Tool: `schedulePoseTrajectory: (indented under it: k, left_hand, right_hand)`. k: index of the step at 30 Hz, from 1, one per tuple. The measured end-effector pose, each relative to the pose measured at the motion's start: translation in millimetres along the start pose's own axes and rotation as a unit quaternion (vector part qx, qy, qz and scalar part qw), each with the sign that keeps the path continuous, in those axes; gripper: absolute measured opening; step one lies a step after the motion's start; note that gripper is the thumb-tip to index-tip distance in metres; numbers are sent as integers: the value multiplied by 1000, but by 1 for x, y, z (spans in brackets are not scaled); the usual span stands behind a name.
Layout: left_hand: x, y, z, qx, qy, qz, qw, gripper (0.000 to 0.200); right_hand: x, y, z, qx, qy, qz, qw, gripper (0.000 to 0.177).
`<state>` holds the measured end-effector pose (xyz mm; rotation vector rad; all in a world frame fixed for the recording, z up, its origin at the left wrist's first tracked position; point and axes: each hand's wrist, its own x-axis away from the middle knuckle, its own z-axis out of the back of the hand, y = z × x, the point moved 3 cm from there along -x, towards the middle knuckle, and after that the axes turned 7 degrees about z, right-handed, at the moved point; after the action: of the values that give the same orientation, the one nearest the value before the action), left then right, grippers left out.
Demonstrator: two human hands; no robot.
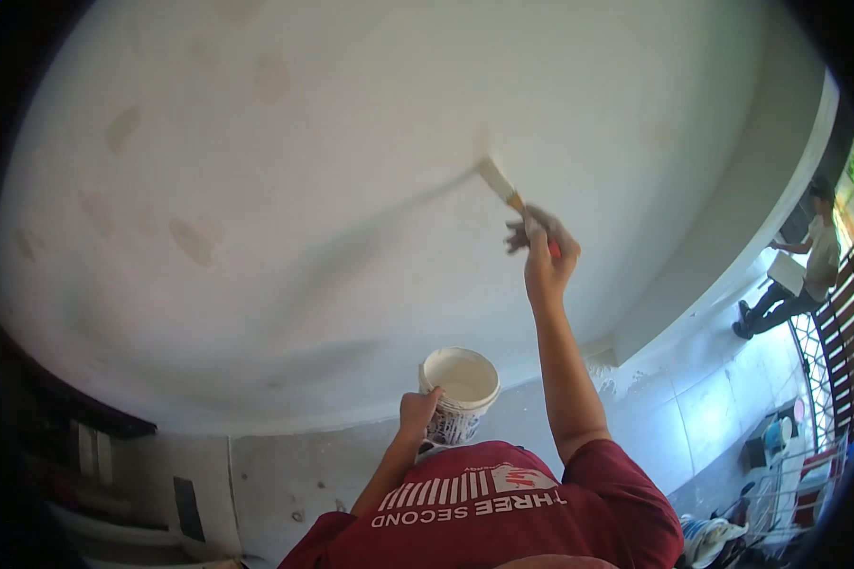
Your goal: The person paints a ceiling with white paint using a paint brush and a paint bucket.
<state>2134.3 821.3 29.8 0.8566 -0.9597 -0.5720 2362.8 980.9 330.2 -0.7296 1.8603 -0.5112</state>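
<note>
My right hand (547,248) is raised in front of the pale wall (370,123), fingers wrapped round the handle of a paintbrush (499,182). The brush's light bristles point up and left, with their tip at the wall beside a faint beige patch. Lower down, my left hand (419,412) grips the rim of a white bucket (458,377), which is held upright near my chest. Pale paint shows inside the bucket. Several beige patches mark the left part of the wall.
At the far right another person (821,251) sits near a slatted wooden gate (846,322). A metal rack (778,498) with assorted items stands at the lower right. Grey floor tiles (697,417) run along the wall's base. A dark object (188,508) lies at the lower left.
</note>
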Motion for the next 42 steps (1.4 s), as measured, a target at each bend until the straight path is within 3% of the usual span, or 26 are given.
schedulePoseTrajectory:
  k: [4,5,14,18,21,24,27,34,39,42]
  left_hand:
    - [16,21,3,-1,-44,2,999,44]
    - [-7,1,-2,-34,-10,-61,998,47]
    - [0,24,6,-118,-64,-49,990,47]
    - [-18,6,7,-146,-74,-69,984,47]
    - [-22,6,5,-134,-106,-29,985,46]
    - [-21,12,6,-155,-115,-38,980,51]
    - [-46,-11,-1,-175,-88,-101,975,53]
    - [-61,-24,-4,-167,-99,-71,978,53]
    - [-75,-40,-2,-136,-134,-25,981,53]
    - [-80,-49,-5,-174,-98,-69,978,54]
  right_hand:
    - [39,-2,19,22,64,-25,997,30]
    - [37,-4,19,21,67,-8,998,30]
    - [3,-48,21,-15,105,119,987,30]
    - [14,-46,20,25,126,98,987,31]
    - [18,-36,22,23,149,105,983,31]
    - [19,-33,23,39,138,122,982,31]
    - [21,-24,25,35,142,106,984,31]
    - [19,-16,38,23,105,60,992,30]
    - [22,-8,47,12,130,103,986,31]
    - [17,-3,44,44,112,110,987,31]
